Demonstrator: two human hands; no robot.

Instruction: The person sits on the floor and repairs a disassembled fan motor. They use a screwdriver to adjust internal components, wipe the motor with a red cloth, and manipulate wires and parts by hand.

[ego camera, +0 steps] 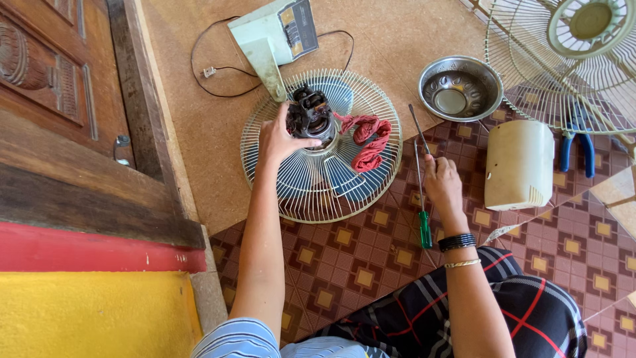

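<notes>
Left hand (277, 138) extended forward on a nearly straight arm, fingers curled and spread about the black fan motor (309, 116), thumb side toward the motor's housing. Motor seated at the centre of a round wire fan guard (265, 169) lying flat, blue blades (344, 182) visible through the wires, a red cloth (370, 140) draped across the guard just right of the motor. Right hand (442, 185) resting palm down on the patterned floor mat (344, 258), wrist banded with a black bracelet and a thin bangle, fingers close together and lying over the shaft of a green-handled screwdriver (424, 222); whether pinched or merely touched, cannot tell. A second, slimmer tool (418, 127) lying just beyond the fingertips. Left of the guard, open tan floor up to the wooden door frame (142, 119); behind it, the pale fan base (275, 36) with its black cord. Right of the hand, a cream motor cover (519, 164), a steel bowl (460, 88), blue-handled pliers (575, 147) and a second wire guard (563, 59) crowding that side; free mat only toward the lap.
</notes>
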